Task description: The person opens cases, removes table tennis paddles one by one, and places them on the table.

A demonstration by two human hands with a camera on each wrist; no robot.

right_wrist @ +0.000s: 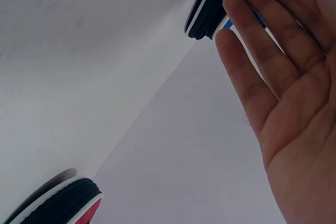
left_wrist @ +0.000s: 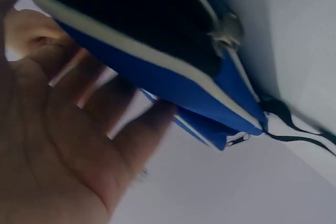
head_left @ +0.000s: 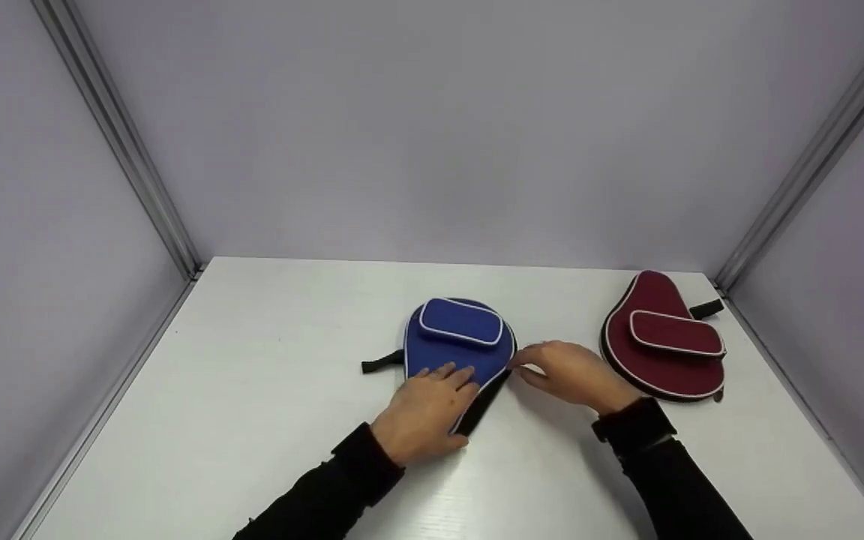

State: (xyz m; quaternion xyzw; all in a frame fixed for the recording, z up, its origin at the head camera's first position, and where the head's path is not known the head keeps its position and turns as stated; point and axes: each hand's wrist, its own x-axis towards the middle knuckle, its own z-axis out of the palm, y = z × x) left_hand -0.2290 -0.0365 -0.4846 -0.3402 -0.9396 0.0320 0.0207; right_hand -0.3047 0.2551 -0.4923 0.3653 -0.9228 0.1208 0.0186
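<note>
A blue table tennis paddle case point(head_left: 456, 357) with white piping lies on the white table, its small front pocket point(head_left: 462, 322) towards the back. My left hand point(head_left: 426, 412) rests on the narrow near part with fingers fairly straight. At the right edge, my right hand point(head_left: 574, 375) pinches the case's side between thumb and index finger; the exact bit held is hidden. Its other fingers look extended in the right wrist view. The left wrist view shows the dark side band point(left_wrist: 142, 19) and a metal zipper pull point(left_wrist: 228, 32) on it, away from the left fingers.
A maroon paddle case point(head_left: 653, 367) with its own pocket lies to the right, beyond my right wrist. A black strap point(head_left: 382, 364) sticks out left of the blue case. Pale walls point(head_left: 432, 150) enclose the table's back and sides.
</note>
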